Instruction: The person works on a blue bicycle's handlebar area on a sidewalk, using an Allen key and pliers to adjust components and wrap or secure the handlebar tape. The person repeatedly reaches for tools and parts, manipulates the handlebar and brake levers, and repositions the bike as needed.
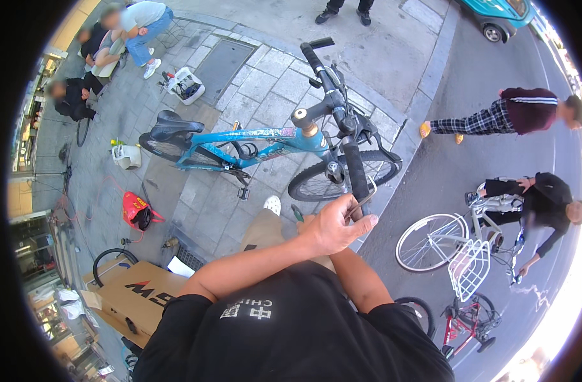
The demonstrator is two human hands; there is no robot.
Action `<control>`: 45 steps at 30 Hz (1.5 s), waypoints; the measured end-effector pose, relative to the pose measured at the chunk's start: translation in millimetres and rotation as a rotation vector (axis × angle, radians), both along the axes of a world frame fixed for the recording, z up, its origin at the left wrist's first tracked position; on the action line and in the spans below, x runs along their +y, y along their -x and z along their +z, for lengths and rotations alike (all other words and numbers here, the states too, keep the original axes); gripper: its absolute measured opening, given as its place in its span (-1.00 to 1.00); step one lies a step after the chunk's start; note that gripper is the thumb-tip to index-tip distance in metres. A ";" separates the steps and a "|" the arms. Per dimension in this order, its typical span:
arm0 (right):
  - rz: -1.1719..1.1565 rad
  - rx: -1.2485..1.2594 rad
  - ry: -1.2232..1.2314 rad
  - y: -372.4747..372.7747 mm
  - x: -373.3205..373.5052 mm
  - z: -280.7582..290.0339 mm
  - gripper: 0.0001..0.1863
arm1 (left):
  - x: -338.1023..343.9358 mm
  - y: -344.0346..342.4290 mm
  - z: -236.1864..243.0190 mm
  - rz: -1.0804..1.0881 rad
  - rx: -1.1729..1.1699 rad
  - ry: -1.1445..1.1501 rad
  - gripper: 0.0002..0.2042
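A blue bicycle stands in front of me, its black handlebar grip pointing toward me. My forearms cross. My left hand reaches over to the right and is closed at the near end of the grip, its thumb stuck out. A thin bent metal piece shows beside the grip there; what the fingers hold is hidden. Below it, my right hand is mostly covered by the left one. A small dark and green object pokes out next to its fingers, and those fingers are largely hidden.
A cardboard box, a red bag and white tool bins stand on the paving to the left. People sit or bend at far left. On the right, a person walks, another rides a white bicycle, and a red bicycle stands nearer.
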State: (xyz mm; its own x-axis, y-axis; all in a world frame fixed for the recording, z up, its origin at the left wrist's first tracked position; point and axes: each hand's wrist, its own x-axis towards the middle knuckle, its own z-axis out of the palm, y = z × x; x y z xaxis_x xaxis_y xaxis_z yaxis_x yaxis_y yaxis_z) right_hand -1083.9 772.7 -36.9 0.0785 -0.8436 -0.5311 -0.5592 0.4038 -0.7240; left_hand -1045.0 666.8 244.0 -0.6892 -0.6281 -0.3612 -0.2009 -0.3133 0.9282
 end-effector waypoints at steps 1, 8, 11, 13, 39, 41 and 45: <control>-0.015 -0.017 -0.004 0.5 -3.6 1.5 -0.45 | -1.0 3.2 -1.3 -0.005 0.008 -0.007 -0.62; -1.027 -0.607 -0.329 99.1 -1.6 119.6 -0.41 | -62.4 -13.9 -24.5 0.106 0.100 0.113 -0.66; -1.143 -0.746 -0.107 144.1 4.0 181.4 -0.26 | -155.2 -11.5 -34.2 0.221 -0.003 0.381 -0.51; -1.165 -0.839 -0.013 157.6 -30.3 236.8 -0.27 | -210.1 7.0 -37.0 0.242 -0.158 0.641 -0.53; -0.694 -2.025 -0.393 152.5 -153.7 209.2 -0.53 | -246.9 86.9 -96.0 0.295 -0.356 0.890 -0.73; -0.724 -1.953 -0.415 154.0 -155.1 213.8 -0.60 | -251.7 87.7 -96.1 0.300 -0.393 0.862 -0.71; -0.770 -1.711 -0.432 161.4 -154.4 226.3 -0.64 | -249.9 89.2 -92.0 0.303 -0.445 0.812 -0.71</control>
State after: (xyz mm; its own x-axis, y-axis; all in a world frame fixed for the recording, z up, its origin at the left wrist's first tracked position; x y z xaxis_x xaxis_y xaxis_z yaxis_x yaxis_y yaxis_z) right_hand -1245.2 618.3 189.4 0.3955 -0.7974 -0.4558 0.8899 0.4555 -0.0249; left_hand -1134.1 416.9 152.0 -0.3628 -0.9291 0.0717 -0.6021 0.2925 0.7429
